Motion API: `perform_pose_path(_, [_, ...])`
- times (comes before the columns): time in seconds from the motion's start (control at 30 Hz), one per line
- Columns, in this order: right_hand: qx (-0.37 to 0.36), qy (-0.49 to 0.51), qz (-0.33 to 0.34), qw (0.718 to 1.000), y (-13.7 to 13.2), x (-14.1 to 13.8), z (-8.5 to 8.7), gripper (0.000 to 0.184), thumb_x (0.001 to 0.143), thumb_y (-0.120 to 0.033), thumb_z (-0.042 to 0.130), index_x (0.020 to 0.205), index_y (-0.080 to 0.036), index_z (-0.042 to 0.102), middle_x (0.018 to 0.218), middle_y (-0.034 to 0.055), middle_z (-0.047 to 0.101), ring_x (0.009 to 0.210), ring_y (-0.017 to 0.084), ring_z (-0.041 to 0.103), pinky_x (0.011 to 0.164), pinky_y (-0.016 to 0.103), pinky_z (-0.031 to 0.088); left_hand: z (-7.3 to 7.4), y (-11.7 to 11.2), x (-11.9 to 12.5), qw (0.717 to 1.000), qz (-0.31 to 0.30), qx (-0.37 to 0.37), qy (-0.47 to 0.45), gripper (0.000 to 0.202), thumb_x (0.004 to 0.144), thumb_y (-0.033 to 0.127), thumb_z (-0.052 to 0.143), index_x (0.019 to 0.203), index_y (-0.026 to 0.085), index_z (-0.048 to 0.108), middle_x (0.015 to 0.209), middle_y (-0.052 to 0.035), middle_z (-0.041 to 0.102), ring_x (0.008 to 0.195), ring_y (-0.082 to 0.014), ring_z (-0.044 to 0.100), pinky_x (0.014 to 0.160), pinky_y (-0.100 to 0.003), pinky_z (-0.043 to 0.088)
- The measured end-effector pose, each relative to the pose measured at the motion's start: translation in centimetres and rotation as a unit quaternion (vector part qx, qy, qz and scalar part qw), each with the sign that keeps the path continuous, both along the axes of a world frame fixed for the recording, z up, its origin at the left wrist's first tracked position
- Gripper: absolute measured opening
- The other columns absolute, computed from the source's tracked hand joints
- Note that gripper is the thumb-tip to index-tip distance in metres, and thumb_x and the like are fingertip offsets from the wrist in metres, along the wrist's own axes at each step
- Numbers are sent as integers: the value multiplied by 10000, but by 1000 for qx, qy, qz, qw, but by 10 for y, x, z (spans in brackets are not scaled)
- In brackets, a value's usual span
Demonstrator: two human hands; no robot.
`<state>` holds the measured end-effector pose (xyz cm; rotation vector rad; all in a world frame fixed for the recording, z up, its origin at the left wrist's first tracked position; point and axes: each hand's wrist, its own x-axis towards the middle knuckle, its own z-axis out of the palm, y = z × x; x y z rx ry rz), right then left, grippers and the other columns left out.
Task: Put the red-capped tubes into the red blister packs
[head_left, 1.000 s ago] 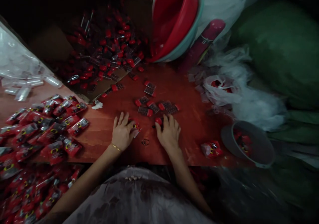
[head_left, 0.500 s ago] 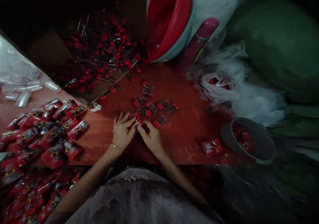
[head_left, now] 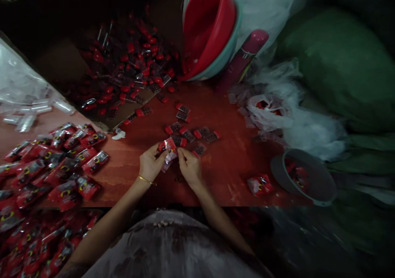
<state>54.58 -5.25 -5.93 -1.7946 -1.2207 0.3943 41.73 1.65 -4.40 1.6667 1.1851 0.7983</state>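
Observation:
My left hand (head_left: pixel 151 162), with a gold bangle at the wrist, is closed on a small red printed plastic packet (head_left: pixel 168 147) with a clear lower part. My right hand (head_left: pixel 189 167) pinches the packet's right edge between thumb and fingers. Just beyond my hands, several small clear cases with red ends (head_left: pixel 210 134) lie on the reddish table (head_left: pixel 228 167). Filled red packets (head_left: pixel 66 169) are piled to the left of my left hand.
A carton (head_left: pixel 120 111) of red-capped pieces lies open at the back left. Red basin (head_left: pixel 226 18), pink bottle (head_left: pixel 247 53) and plastic bags (head_left: pixel 302 117) stand behind. At right are a grey tub (head_left: pixel 282 175) and a red packet (head_left: pixel 260 185). More packets (head_left: pixel 40 245) fill the space below the table's left edge.
The packet has turned so that its red printed face and clear part now show between my hands. My right hand has drawn in its fingers at the packet's edge.

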Motion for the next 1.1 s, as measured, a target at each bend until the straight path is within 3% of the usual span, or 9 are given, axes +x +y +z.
perform_pose_path(0.13, [7,32,-24,999,2,7,-2,329,892,-369,380,949,-195,653,836,60,710,705,172,653,648,273,492,2,1,0,993,-4,77,91,287,769,325,566,1007,208,676,776,-40,697,698,-171,611,656,-251,440])
perform_pose_path(0.3, [-27,66,-10,997,2,5,3,338,835,-441,487,1023,-192,615,889,51,700,731,164,644,643,258,490,-2,4,6,998,30,-24,-45,292,728,374,609,919,169,693,667,-10,665,579,-137,568,552,-218,423])
perform_pose_path(0.43, [-19,111,6,994,3,0,5,310,777,-476,561,828,-181,640,689,5,668,581,134,602,535,218,449,-2,3,7,993,56,-64,-85,327,708,426,620,840,135,688,586,9,618,490,-106,497,487,-208,385])
perform_pose_path(0.53, [-17,121,3,993,4,3,3,340,849,-441,453,736,-181,639,482,-33,558,432,113,530,450,208,392,1,2,4,1000,24,-7,16,320,768,429,553,872,159,688,630,-10,645,544,-130,544,533,-228,401])
perform_pose_path(0.63, [5,69,-18,997,5,9,1,311,858,-391,433,792,-189,661,591,6,628,496,131,567,488,227,416,5,3,3,974,-37,111,193,304,818,393,483,834,179,698,733,-74,687,699,-204,606,695,-320,439])
perform_pose_path(0.7, [23,52,-32,998,5,12,2,288,852,-375,445,862,-188,664,718,35,671,528,136,581,508,240,430,5,4,4,937,-57,199,281,279,812,351,489,880,180,699,958,-135,688,904,-280,600,869,-434,392])
perform_pose_path(0.8, [32,72,-41,996,3,13,7,277,858,-367,445,886,-179,647,625,7,639,471,122,550,495,234,422,2,4,7,906,-40,269,325,410,790,300,516,1166,151,588,1346,-189,459,1227,-359,408,1023,-539,221])
perform_pose_path(0.97, [33,93,-45,994,0,11,17,266,883,-342,402,759,-182,574,464,-51,499,430,104,498,484,210,390,10,4,4,928,-7,275,249,528,855,354,411,1306,82,436,1430,-201,328,1344,-330,233,1060,-530,177])
perform_pose_path(1.1, [67,50,-29,996,-3,5,20,267,893,-314,381,709,-191,530,557,-19,551,518,113,523,537,220,405,22,-3,2,978,-92,158,97,418,819,434,478,1084,153,636,1105,-130,653,1078,-274,557,947,-434,389])
